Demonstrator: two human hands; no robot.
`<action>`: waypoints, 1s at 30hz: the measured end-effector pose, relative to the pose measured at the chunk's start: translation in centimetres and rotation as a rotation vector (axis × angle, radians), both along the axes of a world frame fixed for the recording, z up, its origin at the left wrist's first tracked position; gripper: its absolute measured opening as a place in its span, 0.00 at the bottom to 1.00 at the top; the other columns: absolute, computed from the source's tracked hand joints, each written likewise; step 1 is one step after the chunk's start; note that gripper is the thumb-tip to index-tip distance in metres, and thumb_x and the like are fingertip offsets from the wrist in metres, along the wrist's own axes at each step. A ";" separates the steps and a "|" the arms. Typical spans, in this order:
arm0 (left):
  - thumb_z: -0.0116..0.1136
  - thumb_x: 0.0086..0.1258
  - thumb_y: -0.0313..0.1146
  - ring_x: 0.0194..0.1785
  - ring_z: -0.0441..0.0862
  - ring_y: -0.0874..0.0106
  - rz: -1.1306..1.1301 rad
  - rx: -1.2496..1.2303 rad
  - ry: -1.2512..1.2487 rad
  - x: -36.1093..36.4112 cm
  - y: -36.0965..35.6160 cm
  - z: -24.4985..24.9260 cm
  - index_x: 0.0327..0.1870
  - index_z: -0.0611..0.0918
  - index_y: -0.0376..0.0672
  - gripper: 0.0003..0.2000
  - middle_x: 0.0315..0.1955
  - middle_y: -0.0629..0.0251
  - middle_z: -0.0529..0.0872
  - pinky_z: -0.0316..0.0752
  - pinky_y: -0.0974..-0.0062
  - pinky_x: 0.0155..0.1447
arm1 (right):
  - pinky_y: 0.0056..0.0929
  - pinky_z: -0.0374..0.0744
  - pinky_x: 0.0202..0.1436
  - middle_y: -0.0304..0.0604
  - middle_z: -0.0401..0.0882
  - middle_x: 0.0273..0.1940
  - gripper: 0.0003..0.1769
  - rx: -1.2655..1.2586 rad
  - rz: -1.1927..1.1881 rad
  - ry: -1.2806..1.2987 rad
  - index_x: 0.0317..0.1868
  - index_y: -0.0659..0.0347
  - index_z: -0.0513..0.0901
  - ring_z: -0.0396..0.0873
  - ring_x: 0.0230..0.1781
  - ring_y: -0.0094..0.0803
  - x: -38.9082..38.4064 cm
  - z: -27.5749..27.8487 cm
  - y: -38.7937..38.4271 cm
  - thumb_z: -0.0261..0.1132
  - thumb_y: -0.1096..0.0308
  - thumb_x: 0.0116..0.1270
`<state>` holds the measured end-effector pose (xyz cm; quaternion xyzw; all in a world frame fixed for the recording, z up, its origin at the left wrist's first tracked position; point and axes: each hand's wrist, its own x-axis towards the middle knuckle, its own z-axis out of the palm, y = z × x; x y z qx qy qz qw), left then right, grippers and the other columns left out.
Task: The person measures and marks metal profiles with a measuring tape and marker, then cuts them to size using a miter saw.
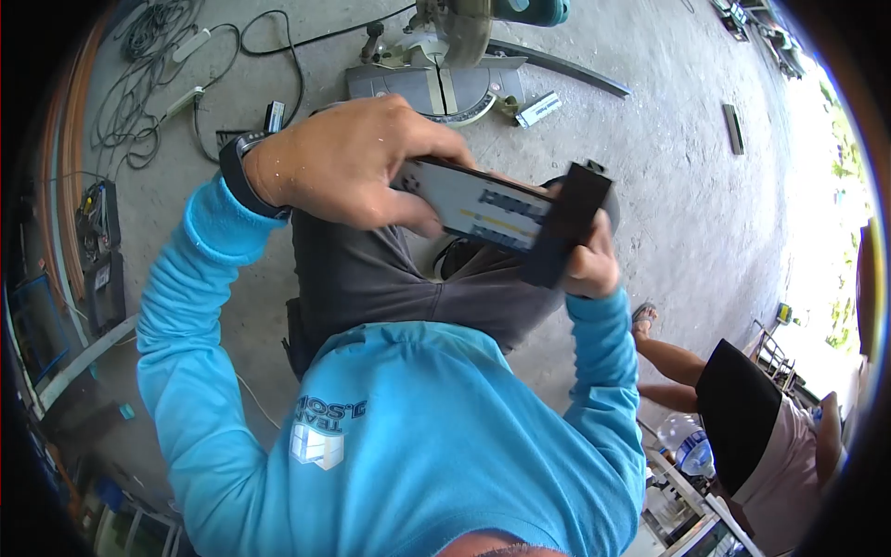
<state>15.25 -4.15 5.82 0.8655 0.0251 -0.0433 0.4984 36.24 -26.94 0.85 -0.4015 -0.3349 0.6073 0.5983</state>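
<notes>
My left hand (348, 162), with a dark watch on its wrist, grips the left end of a flat piece with a white face (473, 202), dark printing and a yellow line. A dark rectangular profile piece (571, 223) lies crosswise at the right end of that piece, and the two appear to touch. My right hand (596, 262) is closed around the dark profile from its right side. Both pieces are held above my lap, slightly blurred.
A miter saw (436, 88) stands on the floor ahead, with a dark bar (566, 70) and a short labelled offcut (538, 109) nearby. Cables (153, 46) lie at the upper left. Another person (742, 418) is at the lower right near a water bottle (685, 443).
</notes>
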 end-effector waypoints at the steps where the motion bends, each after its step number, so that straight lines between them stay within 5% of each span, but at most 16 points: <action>1: 0.79 0.51 0.25 0.51 0.91 0.56 -0.030 -0.006 -0.106 0.4 -0.2 0.5 0.57 0.85 0.36 0.28 0.47 0.51 0.92 0.83 0.63 0.54 | 0.58 0.72 0.74 0.70 0.73 0.69 0.49 -0.024 -0.030 0.001 0.69 0.69 0.70 0.75 0.70 0.59 0.8 1.3 -0.8 0.83 0.48 0.57; 2: 0.79 0.52 0.25 0.50 0.91 0.57 -0.052 -0.007 -0.203 0.7 -0.7 1.0 0.57 0.85 0.35 0.27 0.46 0.51 0.92 0.83 0.64 0.53 | 0.57 0.73 0.74 0.69 0.74 0.69 0.49 -0.017 -0.078 -0.040 0.70 0.69 0.70 0.76 0.69 0.58 2.2 3.0 -2.1 0.82 0.49 0.58; 3: 0.78 0.55 0.32 0.40 0.89 0.59 -0.021 0.106 -0.610 1.9 -0.8 0.7 0.54 0.87 0.37 0.24 0.38 0.53 0.91 0.82 0.63 0.46 | 0.55 0.74 0.73 0.67 0.74 0.69 0.48 -0.003 -0.135 -0.086 0.70 0.68 0.70 0.77 0.69 0.56 3.8 4.7 -3.3 0.82 0.50 0.58; 5: 0.76 0.59 0.43 0.31 0.88 0.60 0.061 0.214 -1.015 4.2 -1.5 1.7 0.50 0.88 0.39 0.22 0.29 0.53 0.90 0.82 0.61 0.42 | 0.52 0.76 0.71 0.64 0.75 0.68 0.46 0.033 -0.269 -0.215 0.71 0.68 0.70 0.78 0.68 0.54 7.7 8.3 -5.5 0.80 0.53 0.60; 9: 0.72 0.64 0.52 0.39 0.91 0.57 0.103 0.037 -0.660 6.8 -3.8 8.8 0.51 0.89 0.35 0.26 0.34 0.50 0.92 0.84 0.60 0.47 | 0.47 0.79 0.67 0.58 0.77 0.67 0.42 0.088 -0.446 -0.483 0.73 0.66 0.69 0.80 0.66 0.48 14.7 14.7 -8.0 0.76 0.58 0.63; 14: 0.78 0.62 0.46 0.40 0.92 0.57 0.061 -0.240 -0.633 7.8 -4.1 4.2 0.55 0.87 0.34 0.27 0.39 0.50 0.93 0.85 0.64 0.50 | 0.40 0.83 0.62 0.50 0.80 0.66 0.39 0.000 -0.418 -0.622 0.76 0.63 0.68 0.82 0.63 0.41 18.9 16.7 -9.1 0.72 0.65 0.67; 18: 0.79 0.61 0.42 0.41 0.92 0.59 0.105 -0.149 -0.688 6.3 -4.0 2.7 0.54 0.87 0.33 0.25 0.39 0.48 0.93 0.84 0.65 0.49 | 0.34 0.87 0.58 0.44 0.82 0.65 0.37 -0.089 -0.324 -0.714 0.78 0.62 0.67 0.84 0.61 0.35 19.7 15.8 -9.4 0.69 0.70 0.71; 19: 0.76 0.64 0.52 0.46 0.92 0.55 0.151 -0.074 -0.696 5.5 -3.6 2.8 0.58 0.86 0.36 0.30 0.42 0.49 0.93 0.85 0.65 0.56 | 0.41 0.84 0.63 0.49 0.76 0.69 0.41 -0.068 -0.315 -0.735 0.81 0.62 0.61 0.78 0.67 0.42 19.2 15.6 -9.4 0.68 0.65 0.71; 21: 0.70 0.69 0.57 0.41 0.91 0.57 0.344 0.161 -1.070 4.6 -0.3 1.1 0.54 0.86 0.39 0.27 0.36 0.53 0.92 0.84 0.64 0.50 | 0.56 0.79 0.72 0.61 0.64 0.78 0.50 -0.026 -0.297 -0.776 0.85 0.64 0.50 0.66 0.78 0.55 18.2 15.1 -9.5 0.67 0.54 0.72; 23: 0.67 0.75 0.52 0.42 0.87 0.68 0.336 -0.156 -0.916 -1.0 7.9 0.0 0.61 0.79 0.40 0.26 0.41 0.60 0.88 0.81 0.73 0.50 | 0.64 0.70 0.76 0.58 0.56 0.82 0.62 -0.062 -0.182 -0.341 0.87 0.57 0.44 0.62 0.80 0.59 18.2 16.9 -8.4 0.67 0.36 0.66; 25: 0.64 0.81 0.43 0.45 0.83 0.79 0.706 -0.458 -0.659 -6.5 12.9 -5.0 0.69 0.73 0.39 0.24 0.45 0.64 0.86 0.78 0.81 0.51 | 0.65 0.69 0.77 0.58 0.56 0.82 0.61 -0.079 -0.183 -0.322 0.87 0.57 0.45 0.62 0.80 0.59 18.3 17.5 -8.5 0.68 0.35 0.67; 26: 0.66 0.77 0.48 0.35 0.80 0.76 0.851 -0.271 -0.545 -8.2 15.1 -10.7 0.47 0.75 0.41 0.19 0.32 0.67 0.84 0.76 0.75 0.42 | 0.66 0.69 0.77 0.58 0.55 0.82 0.61 -0.084 -0.187 -0.327 0.87 0.57 0.46 0.62 0.80 0.59 18.5 17.6 -8.7 0.68 0.34 0.67; 27: 0.68 0.73 0.54 0.24 0.78 0.73 0.987 -0.083 -0.428 -9.8 17.2 -17.2 0.25 0.78 0.44 0.24 0.19 0.70 0.83 0.75 0.68 0.32 | 0.67 0.68 0.77 0.58 0.55 0.82 0.61 -0.095 -0.182 -0.326 0.87 0.57 0.46 0.62 0.80 0.59 18.7 17.6 -9.0 0.68 0.34 0.67; 29: 0.71 0.68 0.51 0.43 0.89 0.62 1.275 -0.085 0.031 -11.7 16.3 -32.8 0.35 0.85 0.42 0.19 0.36 0.56 0.91 0.82 0.60 0.49 | 0.72 0.67 0.77 0.68 0.56 0.80 0.57 -0.006 -0.095 -0.242 0.85 0.61 0.51 0.61 0.80 0.66 19.4 17.1 -9.3 0.67 0.39 0.69; 30: 0.73 0.66 0.52 0.53 0.88 0.55 1.098 0.013 0.185 -12.9 14.8 -39.4 0.42 0.87 0.43 0.20 0.46 0.50 0.91 0.81 0.57 0.58 | 0.71 0.66 0.78 0.68 0.57 0.80 0.56 0.032 -0.113 -0.206 0.85 0.62 0.52 0.61 0.80 0.66 19.5 16.7 -10.0 0.67 0.38 0.69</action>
